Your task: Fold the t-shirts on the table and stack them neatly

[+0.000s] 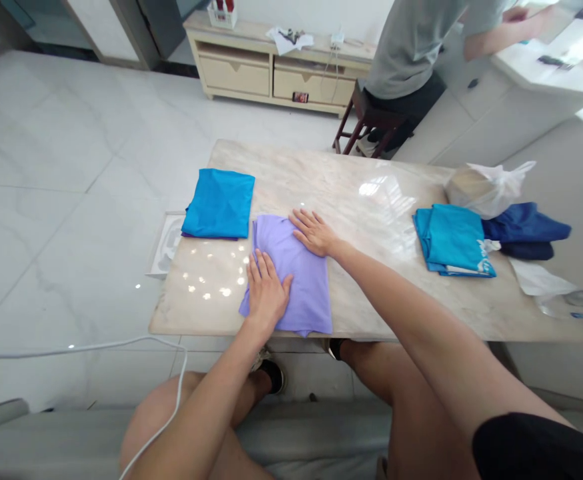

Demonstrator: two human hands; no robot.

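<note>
While the left hand (267, 288) presses flat on the purple cloth (305, 293), the right hand (313, 232) lies spread near its top.

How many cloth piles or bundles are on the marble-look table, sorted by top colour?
Bright blue folded cloth pile: 1
Lavender folded cloth: 1
Teal folded cloth pile with white print: 1
Navy blue crumpled cloth bundle: 1
Total: 4

1 head cam, facing fwd & down, mid-range

Marble-look table (371, 287); lavender cloth (304, 287), blue (221, 203) and teal (454, 237) folded cloths.
</note>
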